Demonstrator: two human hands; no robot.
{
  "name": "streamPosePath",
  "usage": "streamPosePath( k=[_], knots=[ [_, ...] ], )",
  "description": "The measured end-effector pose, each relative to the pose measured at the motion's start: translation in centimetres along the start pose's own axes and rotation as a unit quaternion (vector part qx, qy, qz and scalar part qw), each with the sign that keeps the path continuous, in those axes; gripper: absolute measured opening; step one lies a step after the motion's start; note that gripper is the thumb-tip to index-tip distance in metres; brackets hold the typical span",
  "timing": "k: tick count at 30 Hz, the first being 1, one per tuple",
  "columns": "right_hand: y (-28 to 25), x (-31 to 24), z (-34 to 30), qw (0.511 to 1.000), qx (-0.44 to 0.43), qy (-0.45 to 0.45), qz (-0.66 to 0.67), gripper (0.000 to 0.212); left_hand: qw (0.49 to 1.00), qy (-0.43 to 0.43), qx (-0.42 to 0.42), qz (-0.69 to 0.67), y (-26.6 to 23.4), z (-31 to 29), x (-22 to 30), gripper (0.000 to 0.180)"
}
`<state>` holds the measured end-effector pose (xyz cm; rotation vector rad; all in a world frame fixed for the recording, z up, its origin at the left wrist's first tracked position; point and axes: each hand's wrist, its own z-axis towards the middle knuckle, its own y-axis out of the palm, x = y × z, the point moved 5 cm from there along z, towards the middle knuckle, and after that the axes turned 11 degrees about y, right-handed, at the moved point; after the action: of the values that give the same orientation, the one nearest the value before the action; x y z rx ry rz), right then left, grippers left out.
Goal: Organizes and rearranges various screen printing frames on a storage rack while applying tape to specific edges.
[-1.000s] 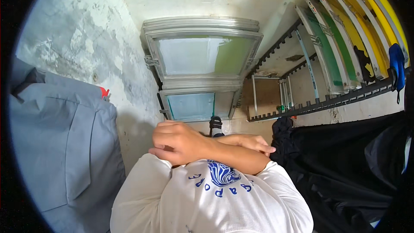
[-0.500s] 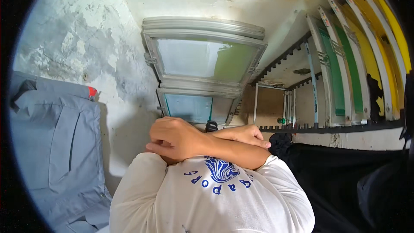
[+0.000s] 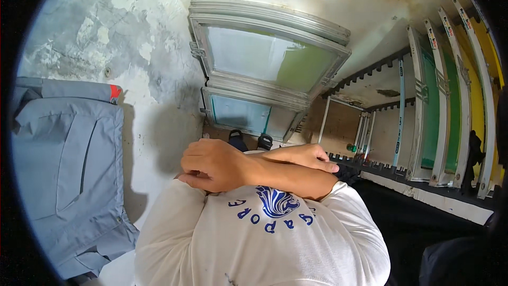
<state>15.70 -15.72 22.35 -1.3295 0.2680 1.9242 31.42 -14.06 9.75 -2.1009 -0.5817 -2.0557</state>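
My forearms cross in front of my white T-shirt [image 3: 248, 243], which has a blue print. My right hand [image 3: 211, 164] rests at the left, beside the cuff of my left sleeve, its fingers curled in and the thumb beneath them; nothing shows in it. Past my right forearm, near its elbow, lies my left hand [image 3: 312, 158], fingers bent and thumb pointing right, with no object seen in it. The right forearm covers part of the left one.
Metal-framed glass panels [image 3: 264, 55] lean against the far wall. At the right, a black notched rack [image 3: 365, 167] holds several framed screens [image 3: 439, 111] with green and yellow sheets. Grey trousers [image 3: 69, 169] hang at the left. Dark sandals [image 3: 264, 141] show beyond my arms.
The view has shifted and tilted, so the panels and rack sit farther right, and both sandals now show. My crossed arms keep nearly the same pose.
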Motion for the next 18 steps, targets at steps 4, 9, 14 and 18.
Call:
streamPosePath(
  k=[4,9,14,18],
  knots=[
    [-0.2,0.5,1.4,1.0,0.02,-0.007,-0.006,0.024,0.997,0.019,-0.03,-0.069,-0.3,-0.3,0.0,0.057],
    [0.2,1.4,3.9,1.0,0.024,0.017,-0.007,0.025,0.996,-0.031,-0.081,-0.024,-2.9,-3.0,1.8,0.061],
    [1.8,1.4,6.8,1.0,0.029,-0.007,-0.008,0.024,0.997,0.062,-0.034,-0.044,-4.2,-4.6,3.3,0.061],
    [1.9,1.6,8.5,0.999,0.023,0.001,-0.026,0.023,0.999,0.011,-0.041,-0.016,-4.9,-6.2,1.8,0.059]
  ],
)
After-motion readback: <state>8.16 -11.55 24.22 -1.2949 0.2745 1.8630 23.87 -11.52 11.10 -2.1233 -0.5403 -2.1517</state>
